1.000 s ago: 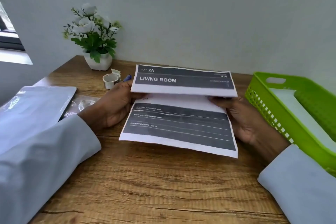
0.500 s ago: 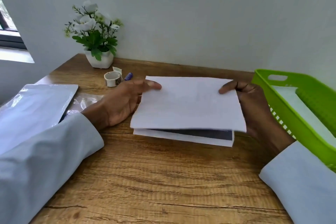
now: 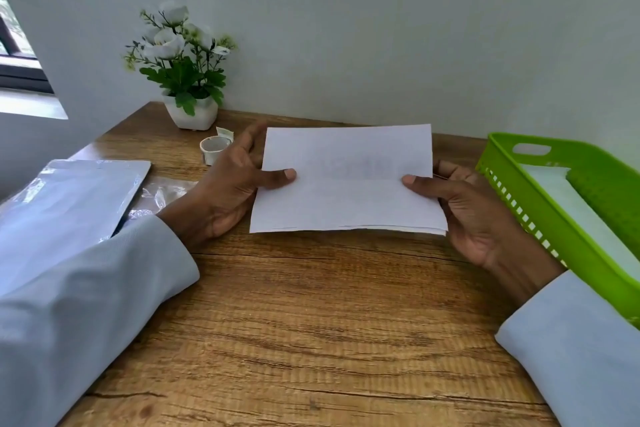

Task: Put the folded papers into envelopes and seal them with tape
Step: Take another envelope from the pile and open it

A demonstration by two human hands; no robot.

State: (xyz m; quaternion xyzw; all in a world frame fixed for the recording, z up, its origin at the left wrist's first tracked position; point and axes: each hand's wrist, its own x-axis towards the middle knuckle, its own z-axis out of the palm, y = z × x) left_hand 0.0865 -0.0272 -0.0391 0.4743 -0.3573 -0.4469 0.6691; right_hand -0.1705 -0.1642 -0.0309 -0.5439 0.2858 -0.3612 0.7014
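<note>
Folded paper (image 3: 348,180): held above the wooden table (image 3: 304,315) at centre, blank side up, layered edges showing along its near side.
My left hand (image 3: 225,194): pinches the paper's 9 o'clock edge, thumb on top, fingers behind.
My right hand (image 3: 474,208): pinches the 3 o'clock edge, thumb on top, fingers underneath.
Tape roll (image 3: 214,149): at 11 o'clock, partly hidden by my left fingers.
Envelopes (image 3: 72,198): glossy stack at 9 o'clock, under my left sleeve (image 3: 86,305).
Green basket (image 3: 540,218): at 3 o'clock, white sheets inside, just beside my right wrist.
Flower pot (image 3: 192,113): at 11 o'clock against the wall.
</note>
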